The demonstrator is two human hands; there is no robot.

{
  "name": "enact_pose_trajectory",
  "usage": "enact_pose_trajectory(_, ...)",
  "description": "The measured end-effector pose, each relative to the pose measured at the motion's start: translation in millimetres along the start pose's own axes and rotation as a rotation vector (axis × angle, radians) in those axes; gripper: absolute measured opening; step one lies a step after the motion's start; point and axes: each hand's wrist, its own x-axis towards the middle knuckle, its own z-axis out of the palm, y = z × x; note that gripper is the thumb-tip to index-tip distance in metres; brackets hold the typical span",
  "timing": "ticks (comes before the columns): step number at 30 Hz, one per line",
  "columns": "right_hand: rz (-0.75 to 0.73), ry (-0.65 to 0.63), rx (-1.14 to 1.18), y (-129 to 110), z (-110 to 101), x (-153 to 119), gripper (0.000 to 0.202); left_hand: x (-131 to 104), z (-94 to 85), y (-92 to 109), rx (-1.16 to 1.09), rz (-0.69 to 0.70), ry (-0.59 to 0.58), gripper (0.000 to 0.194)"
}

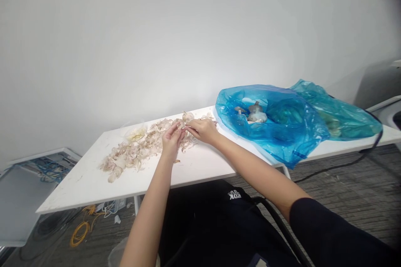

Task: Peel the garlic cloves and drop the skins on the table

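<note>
My left hand (pixel 172 138) and my right hand (pixel 203 130) meet over the white table (pixel 200 167), fingertips pinched together on something small that I cannot make out. Around and behind them spreads a heap of papery garlic skins (pixel 138 150). A whole garlic bulb (pixel 188 117) lies just beyond my fingers. At the heap's left back, a clear bag or bowl (pixel 136 133) holds pale yellowish cloves. To the right, an open blue plastic bag (pixel 282 133) has several garlic bulbs (pixel 257 113) inside.
A greenish-blue bag (pixel 344 119) lies at the right end of the table. The wall (pixel 188 41) rises behind the table. Orange cable (pixel 79 233) and other wires lie on the floor, beside a grey container (pixel 19 200) at the left.
</note>
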Motion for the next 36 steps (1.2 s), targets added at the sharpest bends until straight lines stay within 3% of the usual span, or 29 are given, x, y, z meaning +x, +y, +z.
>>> enact_pose_trajectory(19, -0.021, -0.015, 0.010, 2, 1, 1, 0.027, 1, -0.9, -1, 0.021, 0.005, 0.006, 0.046)
enact_pose_trajectory(28, 0.120, 0.037, -0.092, 4, -3, 3, 0.030, 2, -3.0, -2, 0.021, -0.009, -0.025, 0.046)
enact_pose_trajectory(36, 0.302, -0.137, -0.128, -4, -12, 8, 0.034, 2, -3.5, 0, -0.007, -0.006, -0.004, 0.043)
